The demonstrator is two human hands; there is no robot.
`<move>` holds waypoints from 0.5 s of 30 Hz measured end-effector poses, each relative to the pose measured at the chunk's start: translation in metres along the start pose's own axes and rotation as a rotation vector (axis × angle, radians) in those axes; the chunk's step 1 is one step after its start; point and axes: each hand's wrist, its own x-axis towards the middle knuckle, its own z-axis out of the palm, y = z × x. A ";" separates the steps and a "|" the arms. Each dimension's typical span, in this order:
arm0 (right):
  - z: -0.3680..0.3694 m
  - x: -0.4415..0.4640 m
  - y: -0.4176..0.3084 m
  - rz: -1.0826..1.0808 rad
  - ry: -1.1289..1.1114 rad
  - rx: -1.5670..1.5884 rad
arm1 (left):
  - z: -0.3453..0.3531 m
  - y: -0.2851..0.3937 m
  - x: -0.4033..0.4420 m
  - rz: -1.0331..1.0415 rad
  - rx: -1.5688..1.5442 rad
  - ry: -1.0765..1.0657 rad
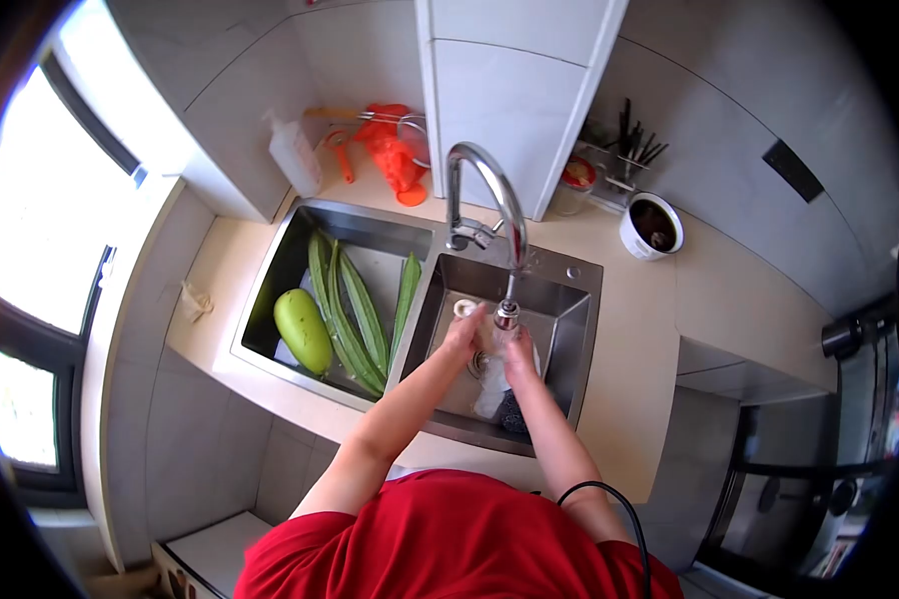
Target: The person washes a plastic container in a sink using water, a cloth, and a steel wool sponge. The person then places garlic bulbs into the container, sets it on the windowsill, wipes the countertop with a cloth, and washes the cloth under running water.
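In the right sink basin (584,309), both of my hands are at the spray head (507,311) of the curved tap (489,165). My left hand (463,334) is on its left side, fingers curled, with a small pale, round thing (464,307) at the fingertips; I cannot make out its kind. Just below the spray head is my right hand (515,354), its fingers partly hidden and blurred. A white, crumpled, translucent thing (491,387) lies beneath on the basin floor. Beside my right forearm is a dark mesh scrubber (512,411).
The left basin (260,324) holds a green gourd (303,330) and several long ridged gourds (363,309). Behind it stand a white pump bottle (295,155) and an orange-red bag (392,150). A white pot (651,227) sits on the right counter. A black cable (624,504) crosses my right arm.
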 end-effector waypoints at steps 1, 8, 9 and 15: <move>0.009 -0.013 -0.008 -0.040 -0.017 -0.082 | -0.009 -0.009 0.013 0.055 -0.015 0.051; 0.032 -0.003 -0.013 -0.462 0.125 -0.760 | 0.009 -0.014 -0.017 -0.281 -0.222 -0.439; 0.024 0.014 -0.010 -0.545 0.191 -0.797 | 0.018 -0.015 -0.021 -0.216 -0.058 -0.131; 0.000 -0.005 0.010 -0.172 -0.167 -0.409 | 0.003 -0.012 -0.009 -0.168 -0.116 -0.184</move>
